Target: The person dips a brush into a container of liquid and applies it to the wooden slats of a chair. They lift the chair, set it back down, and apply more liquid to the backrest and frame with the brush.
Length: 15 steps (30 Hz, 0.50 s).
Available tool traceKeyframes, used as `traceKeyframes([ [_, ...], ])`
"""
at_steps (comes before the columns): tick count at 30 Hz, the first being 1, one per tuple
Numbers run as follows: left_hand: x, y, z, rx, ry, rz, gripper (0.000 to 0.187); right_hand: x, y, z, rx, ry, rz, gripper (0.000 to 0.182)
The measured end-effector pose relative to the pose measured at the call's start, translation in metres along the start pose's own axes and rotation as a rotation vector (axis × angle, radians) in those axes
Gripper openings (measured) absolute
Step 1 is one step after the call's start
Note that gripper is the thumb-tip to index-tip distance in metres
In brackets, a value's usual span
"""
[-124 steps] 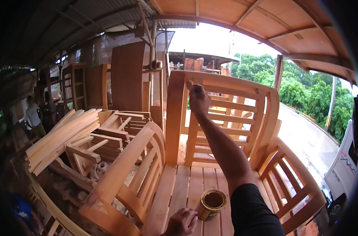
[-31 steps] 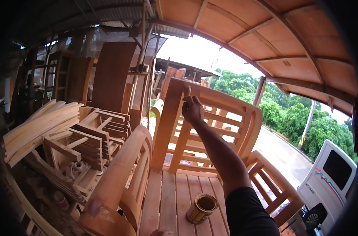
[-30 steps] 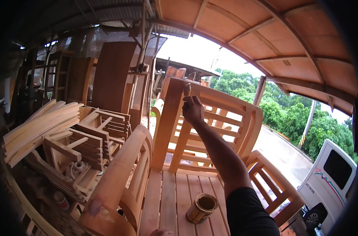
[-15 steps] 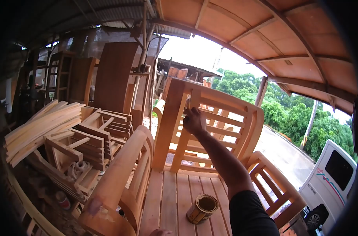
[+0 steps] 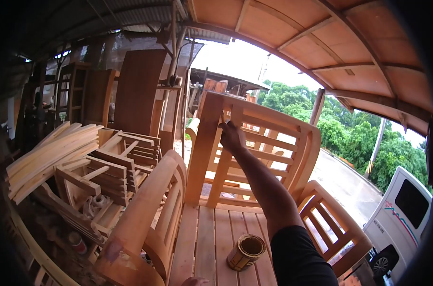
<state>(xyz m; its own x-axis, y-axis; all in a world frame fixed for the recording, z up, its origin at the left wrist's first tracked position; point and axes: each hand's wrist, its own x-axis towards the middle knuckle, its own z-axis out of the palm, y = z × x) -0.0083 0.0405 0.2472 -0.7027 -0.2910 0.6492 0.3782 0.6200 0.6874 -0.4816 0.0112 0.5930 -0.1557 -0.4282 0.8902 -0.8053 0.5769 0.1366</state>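
My right hand point(image 5: 233, 137) is closed around a slim paintbrush point(image 5: 222, 117), mostly hidden by the fingers. Its tip is at the gap between the wide left post point(image 5: 203, 152) of the wooden bench backrest and the upright slat beside it, near the top. An open can point(image 5: 245, 252) with a brown-stained rim sits on the slatted seat point(image 5: 204, 238), below my right arm. Only a sliver of my left hand point(image 5: 195, 282) shows at the bottom edge, by the seat slats; its fingers are too cut off to read.
A thick rounded armrest point(image 5: 140, 214) rises on the left, and a slatted armrest point(image 5: 338, 229) stands on the right. Pale boards point(image 5: 54, 155) lie stacked over wooden frames at left. A white van point(image 5: 400, 214) is parked at right, under the canopy's edge.
My right hand has moved slightly up and left along the backrest, with the brush still in it. The can stays on the seat.
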Motion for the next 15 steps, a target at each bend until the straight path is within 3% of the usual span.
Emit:
traceKeyframes([
  [10,0.007,0.009,-0.003,0.025,-0.025,0.006,0.020,-0.021,-0.002,-0.028,0.284,0.297,0.019,0.021],
  [15,0.008,0.009,-0.003,0.047,-0.053,0.020,0.020,-0.007,0.009,-0.027,0.206,0.240,-0.032,0.020],
])
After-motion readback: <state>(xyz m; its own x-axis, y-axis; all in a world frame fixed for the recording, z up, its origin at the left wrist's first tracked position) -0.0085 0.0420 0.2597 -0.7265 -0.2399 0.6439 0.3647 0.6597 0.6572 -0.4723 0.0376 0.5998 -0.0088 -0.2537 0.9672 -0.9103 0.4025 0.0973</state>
